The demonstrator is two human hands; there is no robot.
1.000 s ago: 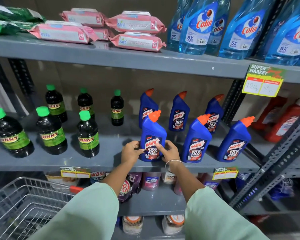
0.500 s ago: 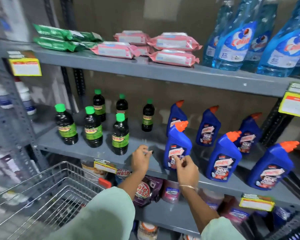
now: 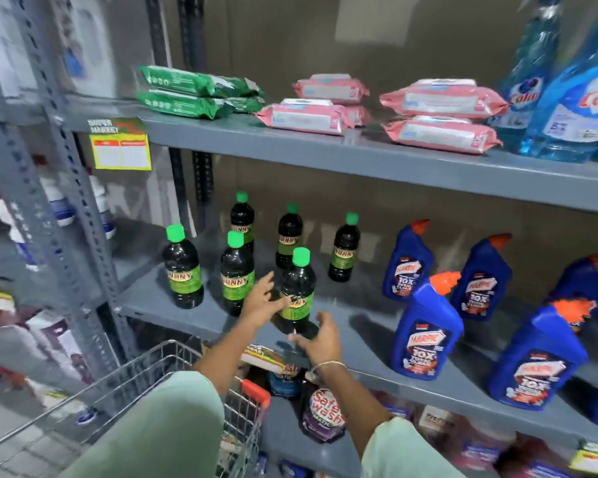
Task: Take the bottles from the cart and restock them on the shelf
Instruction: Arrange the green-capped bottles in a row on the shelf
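Left to right: wire cart (image 3: 173, 384) sat bottom-left, nose against the rack; no bottles could be made out in the part of the basket that showed. Person's two sleeves (image 3: 173, 429) reached over it toward the middle shelf (image 3: 356, 343).

Six dark Sunny bottles with green caps stood upright there, three front, three back. Left hand (image 3: 261, 305) was open, fingers spread, just left of the front-right Sunny bottle (image 3: 298, 291) and overlapping its label in view; contact could not be confirmed because of blur. Right hand (image 3: 320, 339), bangle on the wrist, was open too, palm turned in, below and right of the same bottle at the shelf edge, apart from it. Neither hand gripped anything.

Further right, blue Harpic bottles (image 3: 427, 329) with orange angled spouts stood upright in staggered rows, well clear of both hands.

Top shelf held green and pink wipe packs, then blue Colin spray bottles (image 3: 573, 108) at far right.

Handling guess: Sunny bottle looked full, so fairly heavy for its build; rigid plastic, smooth and likely slick on the label wrap. Best hold probably around the body at label height, or the shoulder under the cap; the cap alone would be risky. Narrow base, tall body, close neighbour on the left: tip risk if nudged sideways.
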